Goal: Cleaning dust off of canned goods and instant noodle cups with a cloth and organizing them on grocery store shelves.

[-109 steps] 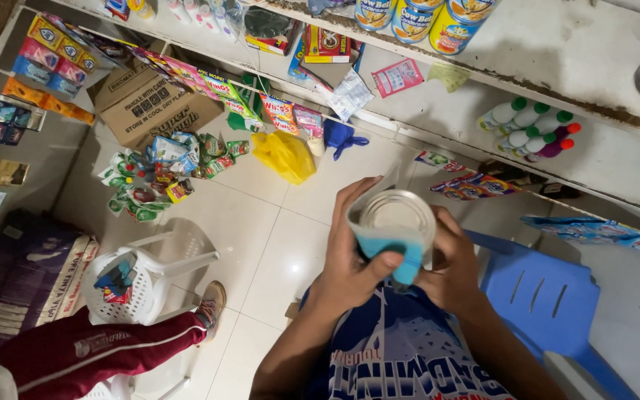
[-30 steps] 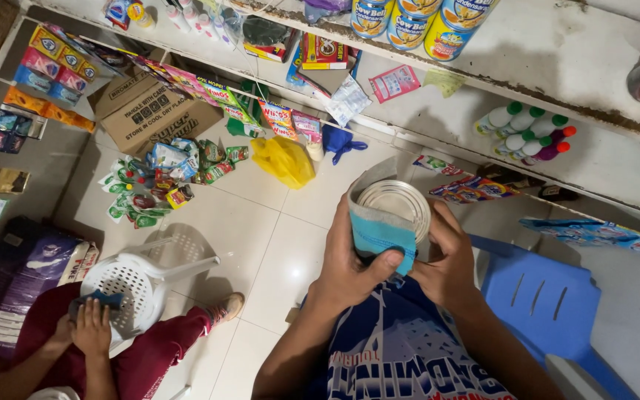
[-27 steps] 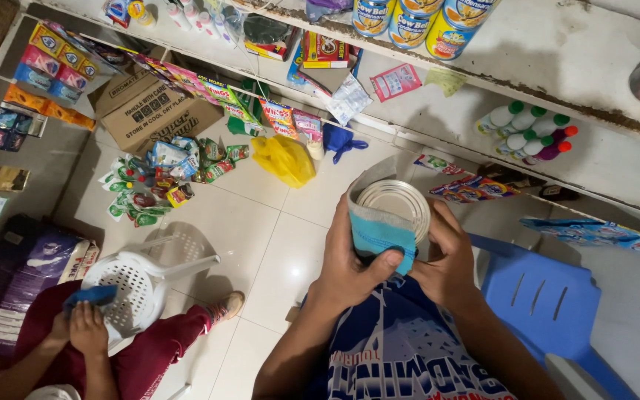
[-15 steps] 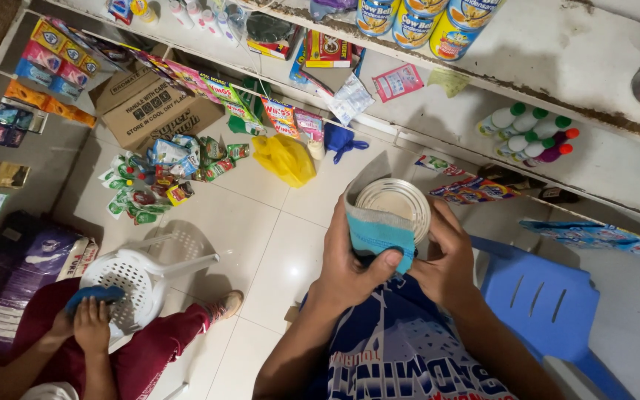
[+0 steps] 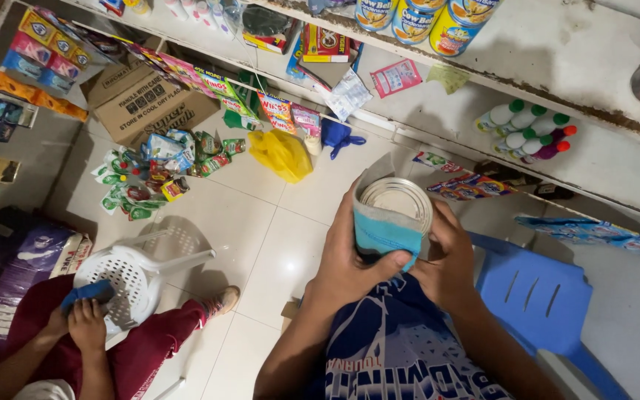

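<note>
The left hand (image 5: 350,255) pressed a blue cloth (image 5: 385,235) against the tin can (image 5: 395,207), held chest-high above the tiled floor (image 5: 275,244); the right hand (image 5: 447,255) clasped its far side. Over the last second the cloth had barely shifted, so wiping continued.

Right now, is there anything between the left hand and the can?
Yes. A blue cloth lies between the left hand and the can. The right hand touches the can's other side directly.
</note>
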